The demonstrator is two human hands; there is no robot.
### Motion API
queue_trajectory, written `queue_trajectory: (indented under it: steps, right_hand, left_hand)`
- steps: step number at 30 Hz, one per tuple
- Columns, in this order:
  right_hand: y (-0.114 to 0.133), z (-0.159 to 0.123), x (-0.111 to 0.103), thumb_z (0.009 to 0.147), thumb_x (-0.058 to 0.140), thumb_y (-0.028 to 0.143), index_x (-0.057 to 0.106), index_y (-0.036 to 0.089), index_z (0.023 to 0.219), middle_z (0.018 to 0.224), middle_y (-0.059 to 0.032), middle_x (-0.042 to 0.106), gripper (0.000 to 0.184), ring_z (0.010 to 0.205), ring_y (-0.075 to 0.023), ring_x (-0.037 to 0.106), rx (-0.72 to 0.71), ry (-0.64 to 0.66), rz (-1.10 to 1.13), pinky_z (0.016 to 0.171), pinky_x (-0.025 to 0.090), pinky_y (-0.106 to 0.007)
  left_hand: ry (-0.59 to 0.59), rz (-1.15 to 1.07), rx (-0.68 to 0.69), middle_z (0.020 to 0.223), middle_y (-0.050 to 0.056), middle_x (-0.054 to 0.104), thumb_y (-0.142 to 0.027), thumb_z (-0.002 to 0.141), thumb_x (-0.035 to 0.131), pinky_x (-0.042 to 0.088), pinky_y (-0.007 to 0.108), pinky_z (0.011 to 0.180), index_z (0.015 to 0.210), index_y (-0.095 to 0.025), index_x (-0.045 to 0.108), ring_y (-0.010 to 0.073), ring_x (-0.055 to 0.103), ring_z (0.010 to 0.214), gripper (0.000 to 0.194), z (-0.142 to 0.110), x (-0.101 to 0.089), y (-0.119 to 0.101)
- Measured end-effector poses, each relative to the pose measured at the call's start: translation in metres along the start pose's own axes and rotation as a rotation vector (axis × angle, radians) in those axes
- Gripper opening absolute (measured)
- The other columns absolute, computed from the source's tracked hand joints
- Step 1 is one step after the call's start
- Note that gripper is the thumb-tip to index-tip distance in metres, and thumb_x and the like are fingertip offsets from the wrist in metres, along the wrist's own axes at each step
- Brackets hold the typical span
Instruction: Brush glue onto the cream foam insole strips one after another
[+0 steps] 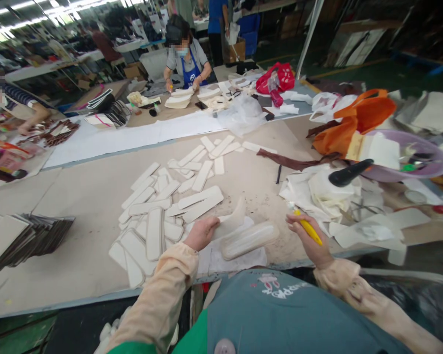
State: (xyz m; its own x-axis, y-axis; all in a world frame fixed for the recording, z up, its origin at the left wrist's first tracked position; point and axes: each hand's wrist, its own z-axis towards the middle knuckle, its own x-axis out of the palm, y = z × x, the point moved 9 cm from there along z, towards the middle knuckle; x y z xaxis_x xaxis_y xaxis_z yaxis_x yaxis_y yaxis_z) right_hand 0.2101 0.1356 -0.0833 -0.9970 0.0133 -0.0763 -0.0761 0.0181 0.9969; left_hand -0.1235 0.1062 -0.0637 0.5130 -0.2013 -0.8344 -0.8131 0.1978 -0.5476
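My left hand (202, 233) is closed, pinching the edge of a thin whitish piece (233, 219) that is blurred by motion. Just beside it lies a pale, shiny oblong block (249, 240) with rounded ends, on a white sheet (256, 257). To the right, above the table's near edge, my right hand (312, 242) is wrapped round a yellow-handled tool (308, 229); its pale tip points away from me and its kind is unclear. A loose heap of cream oblong pieces with rounded ends (155, 233) spreads left of and beyond my left hand.
At far left stands a stack of dark-edged panels (33, 236). On the right are a black-handled object (350, 173) on white cloth, a purple basin (428, 164), an orange bag (354, 123) and a brown strip (299, 160). A co-worker (188, 61) sits across the table.
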Motion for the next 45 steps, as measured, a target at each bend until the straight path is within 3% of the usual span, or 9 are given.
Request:
queue_trajectory:
  steps: [4,7,11,14,18,20,26,34,45]
  right_hand:
    - [-0.010,0.004,0.013,0.080,0.060,0.048,0.045,0.028,0.106,0.125,-0.0088,0.057,0.037,0.100,-0.0220,0.063,0.116,0.103,0.124,0.081,0.053,-0.038]
    - [-0.021,-0.001,0.016,0.075,0.066,0.046,0.047,0.026,0.103,0.115,-0.0072,0.064,0.039,0.091,-0.0206,0.066,0.169,0.184,0.073,0.082,0.053,-0.035]
    - [-0.035,-0.007,0.000,0.070,0.071,0.044,0.050,0.023,0.094,0.087,-0.0036,0.069,0.038,0.085,-0.0214,0.066,0.184,0.150,-0.044,0.079,0.052,-0.033]
    - [-0.037,-0.011,-0.008,0.073,0.069,0.042,0.051,0.023,0.096,0.092,-0.0044,0.067,0.034,0.085,-0.0210,0.064,0.085,0.170,-0.141,0.081,0.051,-0.034]
    - [-0.042,-0.010,-0.008,0.077,0.066,0.042,0.051,0.023,0.094,0.093,-0.0043,0.067,0.029,0.078,-0.0202,0.063,-0.003,0.201,-0.284,0.074,0.051,-0.034]
    - [-0.044,-0.006,-0.001,0.078,0.063,0.044,0.052,0.024,0.093,0.093,-0.0044,0.066,0.027,0.077,-0.0200,0.063,-0.026,0.231,-0.328,0.071,0.051,-0.034]
    - [-0.045,0.018,0.028,0.082,0.056,0.047,0.053,0.023,0.091,0.085,-0.0035,0.065,0.026,0.071,-0.0187,0.062,-0.156,0.292,-0.482,0.067,0.049,-0.032]
    - [-0.066,0.035,0.048,0.083,0.053,0.043,0.052,0.022,0.090,0.080,-0.0021,0.065,0.022,0.070,-0.0185,0.063,-0.217,0.311,-0.615,0.068,0.048,-0.030]
    - [-0.084,0.036,0.050,0.083,0.052,0.043,0.053,0.021,0.093,0.076,-0.0027,0.065,0.024,0.067,-0.0191,0.062,-0.210,0.295,-0.700,0.064,0.046,-0.030]
  left_hand:
    - [0.115,-0.260,0.094,0.085,0.002,0.064,-0.031,0.092,0.035,0.045,0.024,0.076,0.093,-0.021,0.062,0.0136,0.058,0.081,0.029,-0.012,0.020,-0.062]
    - [0.130,-0.405,0.047,0.085,0.003,0.065,-0.032,0.091,0.039,0.045,0.024,0.076,0.089,-0.020,0.064,0.0135,0.058,0.080,0.028,-0.020,0.047,-0.076]
    - [0.042,-0.658,-0.234,0.072,0.000,0.062,-0.038,0.083,0.053,0.044,0.024,0.065,0.086,-0.017,0.065,0.0116,0.055,0.066,0.024,-0.039,0.082,-0.049]
    - [0.030,-1.011,-0.506,0.062,-0.003,0.056,-0.045,0.070,0.068,0.039,0.021,0.054,0.089,-0.015,0.062,0.0086,0.050,0.055,0.036,-0.068,0.115,-0.027]
    - [0.016,-1.370,-0.722,0.067,0.000,0.061,-0.041,0.053,0.081,0.044,0.022,0.056,0.085,-0.014,0.059,0.0091,0.055,0.056,0.047,-0.099,0.146,-0.016]
    - [-0.078,-1.317,-0.794,0.067,0.000,0.061,-0.038,0.052,0.082,0.046,0.023,0.057,0.084,-0.014,0.058,0.0102,0.057,0.056,0.047,-0.103,0.148,-0.001]
    - [-0.287,-0.701,-0.949,0.055,-0.006,0.056,-0.024,0.065,0.070,0.043,0.023,0.057,0.083,-0.018,0.051,0.0109,0.056,0.053,0.026,-0.087,0.136,0.050]
    - [-0.227,-0.377,-0.994,0.068,-0.001,0.065,-0.021,0.069,0.066,0.040,0.027,0.069,0.088,-0.019,0.052,0.0165,0.062,0.072,0.023,-0.074,0.137,0.066]
    - [-0.138,-0.276,-0.964,0.073,0.001,0.068,-0.023,0.075,0.062,0.040,0.026,0.070,0.095,-0.018,0.053,0.0167,0.064,0.077,0.022,-0.070,0.142,0.067]
